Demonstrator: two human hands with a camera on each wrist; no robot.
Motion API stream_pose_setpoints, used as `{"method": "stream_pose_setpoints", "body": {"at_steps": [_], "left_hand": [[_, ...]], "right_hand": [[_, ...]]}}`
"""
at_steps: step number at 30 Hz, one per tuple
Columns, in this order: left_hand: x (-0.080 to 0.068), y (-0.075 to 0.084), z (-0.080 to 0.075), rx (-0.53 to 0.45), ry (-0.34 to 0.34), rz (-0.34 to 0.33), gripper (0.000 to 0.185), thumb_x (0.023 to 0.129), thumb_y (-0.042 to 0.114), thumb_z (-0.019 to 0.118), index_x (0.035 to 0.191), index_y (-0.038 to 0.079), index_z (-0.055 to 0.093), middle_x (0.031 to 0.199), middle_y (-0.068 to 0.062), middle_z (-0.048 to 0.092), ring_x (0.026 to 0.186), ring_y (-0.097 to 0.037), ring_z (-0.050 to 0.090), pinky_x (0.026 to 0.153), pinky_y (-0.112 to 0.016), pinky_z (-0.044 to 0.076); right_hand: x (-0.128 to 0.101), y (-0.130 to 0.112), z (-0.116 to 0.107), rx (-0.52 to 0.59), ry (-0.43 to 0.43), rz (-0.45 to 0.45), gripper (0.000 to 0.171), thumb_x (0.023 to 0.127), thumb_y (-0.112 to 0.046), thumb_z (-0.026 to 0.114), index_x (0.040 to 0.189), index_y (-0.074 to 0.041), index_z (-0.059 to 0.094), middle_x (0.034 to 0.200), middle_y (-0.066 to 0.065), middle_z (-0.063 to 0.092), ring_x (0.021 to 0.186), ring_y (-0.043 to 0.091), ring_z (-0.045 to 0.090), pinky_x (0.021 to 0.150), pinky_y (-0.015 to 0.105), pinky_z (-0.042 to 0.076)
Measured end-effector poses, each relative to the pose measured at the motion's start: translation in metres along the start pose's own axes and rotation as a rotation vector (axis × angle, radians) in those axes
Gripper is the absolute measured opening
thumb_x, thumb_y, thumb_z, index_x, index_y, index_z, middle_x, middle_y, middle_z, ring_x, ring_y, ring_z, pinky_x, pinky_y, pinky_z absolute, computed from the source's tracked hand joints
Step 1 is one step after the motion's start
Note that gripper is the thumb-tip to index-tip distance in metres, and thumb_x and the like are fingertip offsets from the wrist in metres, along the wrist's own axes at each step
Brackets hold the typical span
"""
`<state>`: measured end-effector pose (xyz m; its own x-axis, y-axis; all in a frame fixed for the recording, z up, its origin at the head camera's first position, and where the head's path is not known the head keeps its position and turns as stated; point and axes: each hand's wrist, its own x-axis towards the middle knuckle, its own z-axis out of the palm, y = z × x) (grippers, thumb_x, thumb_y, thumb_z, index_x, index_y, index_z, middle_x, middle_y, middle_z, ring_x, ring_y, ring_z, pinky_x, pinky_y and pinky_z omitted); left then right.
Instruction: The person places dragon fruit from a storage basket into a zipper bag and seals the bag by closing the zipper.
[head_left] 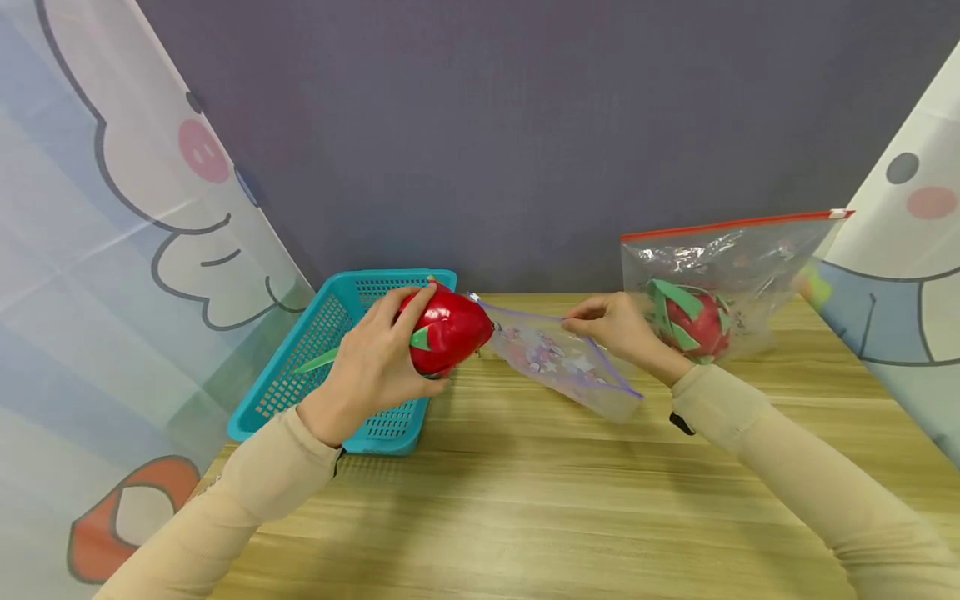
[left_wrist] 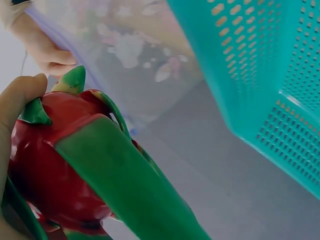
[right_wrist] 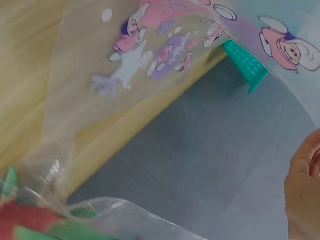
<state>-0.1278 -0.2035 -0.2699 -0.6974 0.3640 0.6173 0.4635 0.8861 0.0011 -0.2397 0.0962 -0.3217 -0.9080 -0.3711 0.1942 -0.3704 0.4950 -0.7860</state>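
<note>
My left hand [head_left: 363, 362] grips a glossy red artificial dragon fruit [head_left: 454, 330] with green scales, holding it over the right side of the blue basket. In the left wrist view, thumb and palm lie along the left side of the dragon fruit [left_wrist: 47, 170], and one long green scale sticks out toward the camera. My right hand [head_left: 618, 327] pinches the purple-edged mouth of a clear zip bag [head_left: 551, 354] printed with cartoon figures. The bag hangs slanted just right of the fruit's tip. In the right wrist view the printed bag [right_wrist: 165, 55] spreads across the top.
A blue perforated basket [head_left: 251, 408] stands on the wooden table [head_left: 525, 508] at the left. At the right, a larger clear bag [head_left: 757, 258] with a red zip strip holds another dragon fruit [head_left: 701, 325], close behind my right wrist. A grey wall [head_left: 525, 142] rises behind.
</note>
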Motion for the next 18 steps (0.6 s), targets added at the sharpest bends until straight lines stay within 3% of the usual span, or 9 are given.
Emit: {"method": "stream_pose_setpoints", "body": {"at_steps": [7, 11, 18], "left_hand": [[0.003, 0.018, -0.009, -0.035, 0.008, 0.035, 0.098, 0.051, 0.04, 0.085, 0.133, 0.009, 0.044, 0.123, -0.01, 0.05, 0.108, -0.025, 0.052, 0.073, -0.041, 0.055], [0.007, 0.03, -0.01, -0.073, -0.007, 0.063, 0.098, 0.051, 0.042, 0.085, 0.133, 0.009, 0.043, 0.123, -0.009, 0.05, 0.108, -0.023, 0.052, 0.073, -0.039, 0.055], [0.016, 0.049, -0.005, -0.095, -0.022, 0.141, 0.098, 0.051, 0.045, 0.083, 0.133, 0.008, 0.044, 0.124, -0.009, 0.05, 0.109, -0.022, 0.052, 0.076, -0.037, 0.055]], "right_hand": [[0.003, 0.01, 0.004, 0.087, 0.008, 0.015, 0.024, 0.082, -0.022, 0.07, 0.097, -0.003, 0.071, 0.092, 0.011, 0.069, 0.074, 0.016, 0.062, 0.06, 0.024, 0.05], [0.002, 0.009, 0.007, 0.078, 0.002, -0.011, 0.022, 0.081, -0.022, 0.071, 0.094, -0.004, 0.072, 0.09, 0.011, 0.069, 0.076, 0.022, 0.064, 0.06, 0.025, 0.05], [0.0, -0.001, 0.013, 0.006, -0.014, -0.036, 0.016, 0.082, -0.017, 0.069, 0.093, -0.006, 0.073, 0.092, 0.011, 0.07, 0.075, 0.016, 0.064, 0.063, 0.025, 0.052]]}}
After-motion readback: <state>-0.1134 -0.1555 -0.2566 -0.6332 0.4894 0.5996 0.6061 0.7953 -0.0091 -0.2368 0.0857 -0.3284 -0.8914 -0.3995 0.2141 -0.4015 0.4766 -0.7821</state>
